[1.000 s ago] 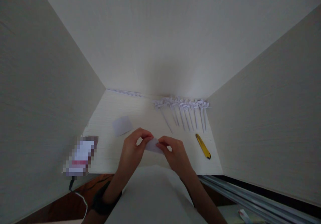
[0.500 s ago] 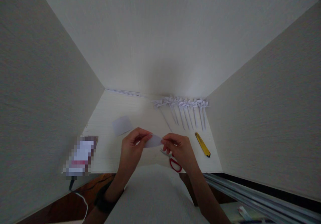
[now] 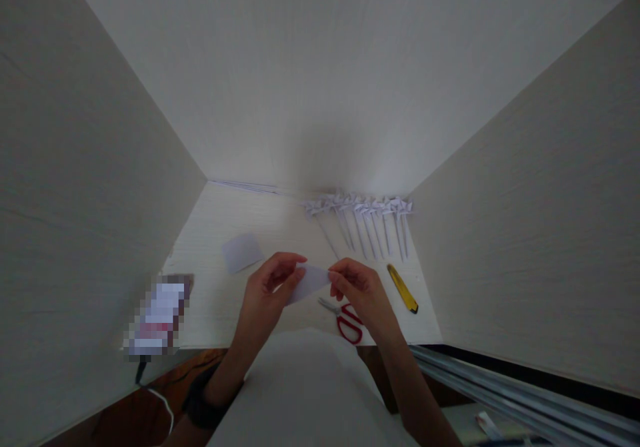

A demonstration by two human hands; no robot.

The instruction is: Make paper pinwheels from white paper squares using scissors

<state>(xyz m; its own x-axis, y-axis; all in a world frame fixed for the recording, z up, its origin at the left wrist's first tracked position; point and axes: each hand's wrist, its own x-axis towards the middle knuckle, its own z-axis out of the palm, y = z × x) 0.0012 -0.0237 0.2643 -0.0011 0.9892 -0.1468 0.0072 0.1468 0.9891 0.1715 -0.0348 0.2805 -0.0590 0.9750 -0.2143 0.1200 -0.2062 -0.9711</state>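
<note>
Both hands hold one small folded white paper piece point(image 3: 310, 280) above the front of a pale desk point(image 3: 260, 220). My left hand point(image 3: 267, 293) pinches its left end between thumb and fingers. My right hand point(image 3: 363, 290) pinches its right end. Red-handled scissors point(image 3: 345, 317) lie on the desk just below my right hand.
A row of several white paper pinwheels on sticks point(image 3: 365, 220) lies at the back right. A yellow utility knife point(image 3: 403, 288) lies to the right. A square white paper point(image 3: 241, 252) lies left of centre, a phone point(image 3: 157, 313) with a cable at the front left. Walls close in on both sides.
Both hands have lifted the paper slightly up and away from the desk, and my right hand moved right, uncovering the red scissors beneath it.
</note>
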